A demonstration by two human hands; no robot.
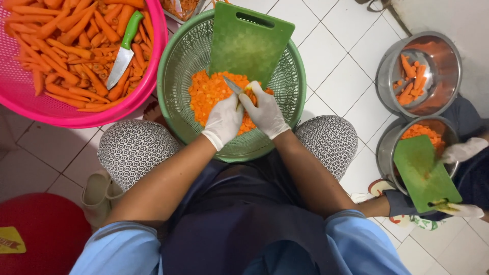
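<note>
Both my hands wear white gloves and meet over a green mesh basket [178, 66] between my knees. My right hand [266, 116] grips a small knife [233, 85] whose blade points up and left. My left hand [223, 121] pinches a carrot piece [253, 97] against the blade; most of that piece is hidden by fingers. Under the hands lies a heap of orange carrot slices [206, 94]. A green cutting board [248, 40] leans inside the basket at its far side.
A pink basket [30, 109] of peeled carrots, with a green-handled knife [124, 48] on top, stands at the upper left. On the right another person's gloved hands [461, 151] hold a green board [425, 175] over a steel bowl [387, 147]; a second steel bowl [443, 51] holds carrots. A red stool [46, 234] is at the lower left.
</note>
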